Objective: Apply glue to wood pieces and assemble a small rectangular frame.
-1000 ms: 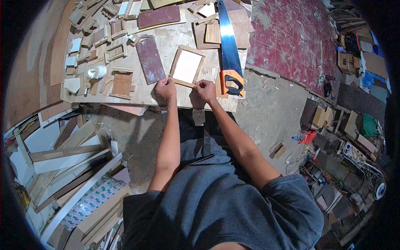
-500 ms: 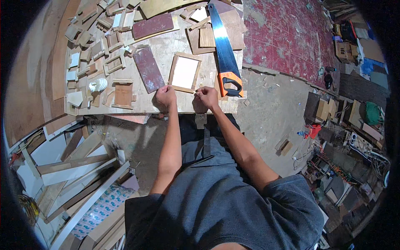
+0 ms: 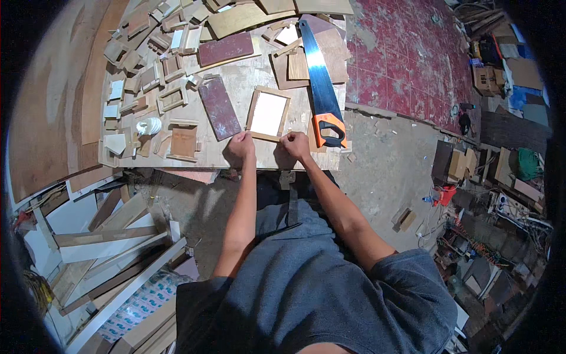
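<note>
A small wooden frame (image 3: 287, 111) with a bright white panel (image 3: 267, 115) inside it lies on the worktable (image 3: 203, 154). Its near side faces me, with a hand at each near corner. My left hand (image 3: 242, 146) is closed, its fingertips pinched at the near left corner. At the near right corner my right hand (image 3: 295, 145) is closed too, fingers curled against the frame's edge. What lies under the curled fingers is hidden. A dark red board (image 3: 219, 108) lies just left of the frame. To the right rests a handsaw (image 3: 322, 76) with an orange and black handle.
Many small wooden frame-like pieces (image 3: 172, 99) crowd the table's left side, beside a white spiral bulb (image 3: 148, 125). Another dark red board (image 3: 226, 49) and thin wood sheets (image 3: 338, 56) lie farther back. Scrap boards (image 3: 112, 236) are heaped on the floor at left.
The whole view has shifted slightly, so the table sits lower. My right hand's fingers are more curled in at the frame's near right corner. The left hand stays at its corner.
</note>
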The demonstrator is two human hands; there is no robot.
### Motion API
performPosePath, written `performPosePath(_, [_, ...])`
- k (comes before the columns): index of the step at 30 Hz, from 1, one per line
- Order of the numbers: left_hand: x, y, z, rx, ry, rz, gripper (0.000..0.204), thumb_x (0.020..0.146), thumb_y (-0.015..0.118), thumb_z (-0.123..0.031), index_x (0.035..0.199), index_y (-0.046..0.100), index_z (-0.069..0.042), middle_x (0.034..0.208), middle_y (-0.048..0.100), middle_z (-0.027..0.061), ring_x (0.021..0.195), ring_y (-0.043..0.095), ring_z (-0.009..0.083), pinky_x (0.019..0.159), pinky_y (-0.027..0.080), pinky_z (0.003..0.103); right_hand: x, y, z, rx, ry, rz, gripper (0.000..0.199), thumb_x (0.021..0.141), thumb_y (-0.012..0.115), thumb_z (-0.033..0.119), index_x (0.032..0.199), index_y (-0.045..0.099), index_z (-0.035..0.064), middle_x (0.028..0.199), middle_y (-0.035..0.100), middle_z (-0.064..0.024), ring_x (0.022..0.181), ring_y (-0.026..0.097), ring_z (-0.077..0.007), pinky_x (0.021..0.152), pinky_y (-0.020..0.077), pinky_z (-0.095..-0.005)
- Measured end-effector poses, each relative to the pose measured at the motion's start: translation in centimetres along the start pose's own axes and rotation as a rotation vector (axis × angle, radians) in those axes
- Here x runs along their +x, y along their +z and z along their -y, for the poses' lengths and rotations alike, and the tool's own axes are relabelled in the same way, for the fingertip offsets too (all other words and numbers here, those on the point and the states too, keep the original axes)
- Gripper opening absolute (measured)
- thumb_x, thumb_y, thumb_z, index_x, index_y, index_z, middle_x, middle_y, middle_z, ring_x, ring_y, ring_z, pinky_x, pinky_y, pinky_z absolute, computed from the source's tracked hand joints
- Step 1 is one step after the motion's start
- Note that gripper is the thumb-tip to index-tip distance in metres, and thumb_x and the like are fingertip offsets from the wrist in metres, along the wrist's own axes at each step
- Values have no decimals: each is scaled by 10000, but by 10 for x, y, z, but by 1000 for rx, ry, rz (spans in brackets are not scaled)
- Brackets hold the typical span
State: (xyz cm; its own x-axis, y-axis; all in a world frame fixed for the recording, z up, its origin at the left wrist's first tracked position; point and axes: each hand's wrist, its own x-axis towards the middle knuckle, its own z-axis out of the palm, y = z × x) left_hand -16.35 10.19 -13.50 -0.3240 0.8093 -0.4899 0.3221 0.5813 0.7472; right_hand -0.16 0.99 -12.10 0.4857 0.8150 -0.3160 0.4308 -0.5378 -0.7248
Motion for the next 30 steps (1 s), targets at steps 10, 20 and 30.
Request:
performPosePath(10, [-66, -34, 9, -372, -309, 353, 207, 845, 774, -143, 972, 684, -8, 798, 686, 65, 628, 621, 117, 564, 500, 247, -68, -86, 47, 15, -280, 117, 180, 841, 721, 147, 769, 686, -14, 639, 655, -101, 570, 624, -151, 545, 484, -289])
performPosePath(20, [-126, -81, -41, -934, -358, 484, 395, 916, 635, -24, 1289, 505, -50, 1098, 654, 148, 1027, 644, 224, 867, 524, 340, -88, -146, 87, 356, -305, 541, 169, 910, 680, 155, 841, 702, 3, 705, 662, -50, 633, 624, -119, 582, 489, -276])
performPosePath(30, [-196, -150, -130, -1284, -92, 267, 404, 939, 619, -108, 1332, 531, -78, 1175, 622, 103, 1096, 609, 220, 960, 501, 364, -52, -174, 67, 484, -203, 543, 519, 1015, 536, 356, 611, 511, 32, 546, 514, -18, 517, 534, -107, 502, 469, -283])
